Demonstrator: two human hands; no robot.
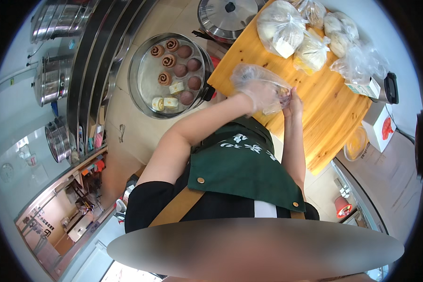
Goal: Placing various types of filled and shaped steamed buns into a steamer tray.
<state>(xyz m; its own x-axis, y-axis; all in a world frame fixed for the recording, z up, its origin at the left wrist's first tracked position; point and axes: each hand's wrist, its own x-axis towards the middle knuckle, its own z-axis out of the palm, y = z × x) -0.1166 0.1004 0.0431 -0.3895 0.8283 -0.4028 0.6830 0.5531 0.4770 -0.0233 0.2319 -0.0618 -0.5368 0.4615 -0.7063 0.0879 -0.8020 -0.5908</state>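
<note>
The left hand (261, 91) (in a clear glove) and the bare right hand (293, 101) both hold a purple bun (283, 95) over the wooden table (329, 108), steamer tray (143, 80) at nine o'clock.

Smooth wooden table (324, 101), glossy metal steamer tray (143, 82), crinkly clear plastic bags (279, 26).

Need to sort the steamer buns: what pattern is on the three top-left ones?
A brown-and-tan spiral swirl on the three buns in the steamer tray, best in the head view.

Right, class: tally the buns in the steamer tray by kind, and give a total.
Spiral rolls: 4
Brown round buns: 5
Pale rolls: 3
Total: 12, all in the tray
</note>
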